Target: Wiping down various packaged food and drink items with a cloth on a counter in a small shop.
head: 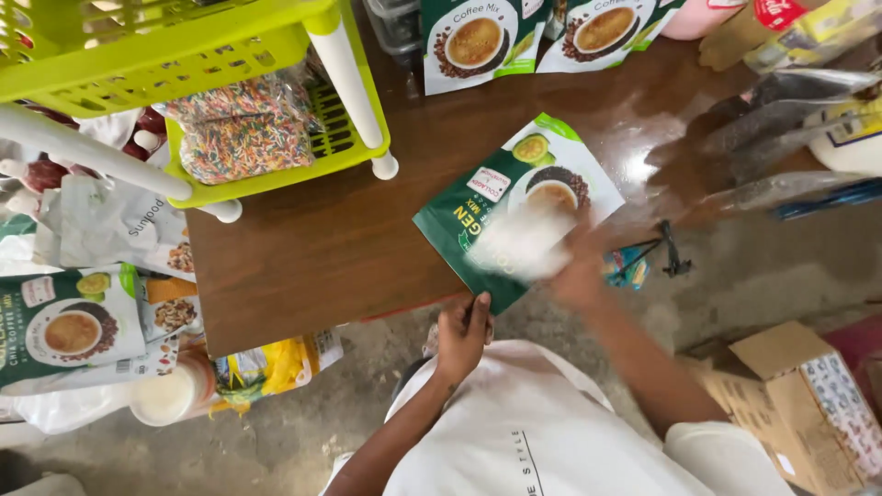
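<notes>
My left hand pinches the green-and-white foil coffee pouch at its lower corner; its long axis runs toward upper right. My right hand presses a blurred white cloth onto it, grip unclear.

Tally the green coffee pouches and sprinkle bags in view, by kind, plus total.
Green coffee pouches: 4 – one held on the table, two at the top, one at lower left
Sprinkle bags on the green rack: 2
Total: 6
</notes>
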